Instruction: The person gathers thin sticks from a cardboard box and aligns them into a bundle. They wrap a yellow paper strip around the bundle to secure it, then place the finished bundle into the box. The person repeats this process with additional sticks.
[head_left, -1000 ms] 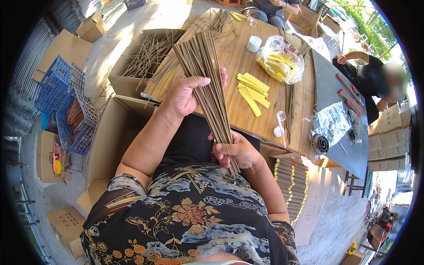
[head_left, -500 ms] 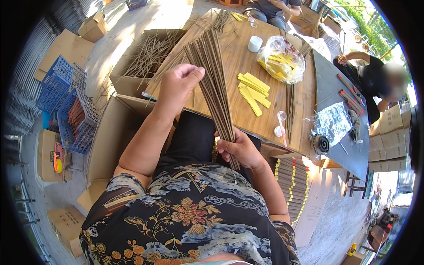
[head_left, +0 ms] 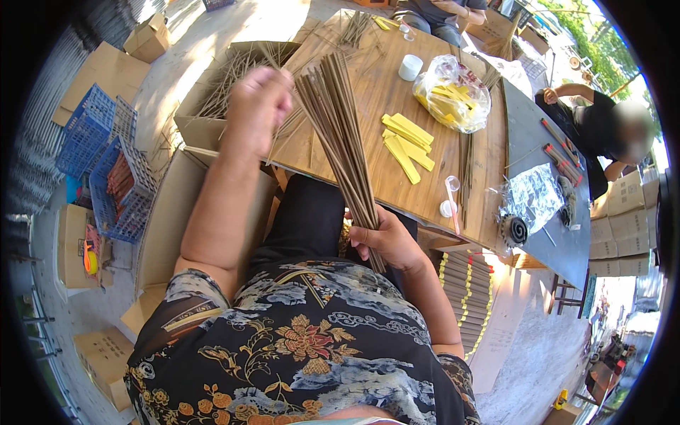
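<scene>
A fanned bundle of thin brown sticks [head_left: 340, 134], resembling incense sticks, slants up from my lap over the table's near edge. My right hand [head_left: 384, 237] wraps round its lower end. My left hand [head_left: 260, 110] is raised to the left of the bundle's top, apart from it. Motion blurs its curled fingers, and whatever they may pinch is too small to make out. Behind that hand, many loose sticks [head_left: 219, 95] fill a cardboard box. Yellow paper strips [head_left: 407, 145] lie on the wooden table [head_left: 304, 152] right of the bundle.
A plastic bag of yellow strips [head_left: 453, 99], a white jar [head_left: 410, 67] and a clear-ended pink stirrer [head_left: 453, 205] are on the table. Blue crates [head_left: 127, 191] stand at left. Banded stick bundles [head_left: 467, 297] lie low at right. Two people sit beyond the tables.
My left hand has moved left and up, away from the bundle's upper part towards the box of loose sticks. My right hand and the bundle have hardly moved.
</scene>
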Motion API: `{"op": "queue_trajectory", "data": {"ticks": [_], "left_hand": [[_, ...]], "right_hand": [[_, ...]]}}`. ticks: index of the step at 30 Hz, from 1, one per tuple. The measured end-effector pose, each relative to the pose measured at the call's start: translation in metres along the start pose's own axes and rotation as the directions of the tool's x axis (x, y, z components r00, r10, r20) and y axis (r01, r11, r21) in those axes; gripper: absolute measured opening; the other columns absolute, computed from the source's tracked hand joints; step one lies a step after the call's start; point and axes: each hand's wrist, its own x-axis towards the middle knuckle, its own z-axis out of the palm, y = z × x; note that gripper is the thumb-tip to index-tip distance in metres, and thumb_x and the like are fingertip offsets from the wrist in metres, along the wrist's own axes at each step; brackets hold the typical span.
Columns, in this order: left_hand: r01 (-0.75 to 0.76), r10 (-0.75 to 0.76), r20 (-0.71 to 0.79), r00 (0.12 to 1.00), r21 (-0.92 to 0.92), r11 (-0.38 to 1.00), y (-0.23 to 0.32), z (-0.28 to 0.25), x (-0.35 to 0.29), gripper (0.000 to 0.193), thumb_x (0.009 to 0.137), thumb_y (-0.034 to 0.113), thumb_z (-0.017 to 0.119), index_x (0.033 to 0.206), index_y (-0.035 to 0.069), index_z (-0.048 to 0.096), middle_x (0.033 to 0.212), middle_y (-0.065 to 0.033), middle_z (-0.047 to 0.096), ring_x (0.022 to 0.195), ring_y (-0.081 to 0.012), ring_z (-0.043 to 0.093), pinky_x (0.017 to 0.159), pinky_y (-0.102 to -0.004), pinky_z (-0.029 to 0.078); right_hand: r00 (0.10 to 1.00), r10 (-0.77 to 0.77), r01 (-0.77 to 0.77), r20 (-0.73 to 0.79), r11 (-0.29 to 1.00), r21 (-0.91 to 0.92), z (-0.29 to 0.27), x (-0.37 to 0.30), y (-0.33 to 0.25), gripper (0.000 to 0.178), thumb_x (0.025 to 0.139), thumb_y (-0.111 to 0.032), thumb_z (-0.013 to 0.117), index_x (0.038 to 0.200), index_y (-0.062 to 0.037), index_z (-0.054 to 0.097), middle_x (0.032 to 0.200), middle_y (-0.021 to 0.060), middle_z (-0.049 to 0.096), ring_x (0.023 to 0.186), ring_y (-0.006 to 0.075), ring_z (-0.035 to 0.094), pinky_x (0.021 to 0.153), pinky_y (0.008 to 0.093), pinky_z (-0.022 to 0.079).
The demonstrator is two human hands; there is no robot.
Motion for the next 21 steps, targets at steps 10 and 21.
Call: {"op": "queue_trajectory", "data": {"ticks": [10,21], "left_hand": [[-0.598,0.54,-0.462,0.703,0.027,0.801,0.057,-0.092,0.079,0.01,0.081,0.009,0.055,0.079,-0.001,0.052,0.062,-0.0091,0.058,0.049,-0.0134,0.051,0.049,-0.0238,0.044],[0.15,-0.135,0.174,0.976,-0.075,0.986,-0.046,-0.023,0.022,0.032,0.084,0.025,0.058,0.106,0.001,0.052,0.094,-0.0088,0.062,0.083,-0.0161,0.059,0.077,-0.0305,0.05]], "right_hand": [[0.996,-0.002,-0.024,0.091,0.958,0.287,-0.008,-0.001,0.001,0.026,0.082,-0.008,0.06,0.103,-0.0016,0.048,0.065,0.0034,0.052,0.05,0.0103,0.049,0.045,0.0218,0.041],[0.984,-0.055,-0.011,0.168,0.929,0.371,-0.002,0.006,0.0,0.026,0.083,-0.013,0.06,0.105,-0.0029,0.048,0.066,0.0041,0.052,0.051,0.0107,0.048,0.046,0.0231,0.041]]}}
